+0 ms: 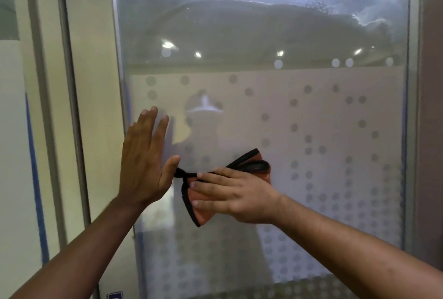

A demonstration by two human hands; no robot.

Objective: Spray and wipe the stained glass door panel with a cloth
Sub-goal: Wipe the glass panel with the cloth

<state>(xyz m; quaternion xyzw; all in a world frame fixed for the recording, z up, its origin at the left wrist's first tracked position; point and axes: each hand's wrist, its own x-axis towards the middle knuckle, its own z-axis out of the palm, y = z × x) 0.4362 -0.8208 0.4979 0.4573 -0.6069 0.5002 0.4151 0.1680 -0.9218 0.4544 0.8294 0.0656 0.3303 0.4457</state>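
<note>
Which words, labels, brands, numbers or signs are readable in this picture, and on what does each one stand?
No text can be read.
Dark blue label, at the bottom edge beside the glass door panel: cut off by the frame, unreadable.
Orange cloth: no brand mark shows.
Frosted dots on the panel: a pattern, not letters.

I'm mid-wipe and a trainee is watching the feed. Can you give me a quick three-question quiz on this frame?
1. True or false: the left hand holds a spray bottle.
2. Which hand presses the orange cloth against the glass panel? A: left. B: right.
3. Fill in: the cloth's edging is ____.
Key: 1 false, it lies flat and open on the glass. 2 B, the right hand. 3 black.
</note>
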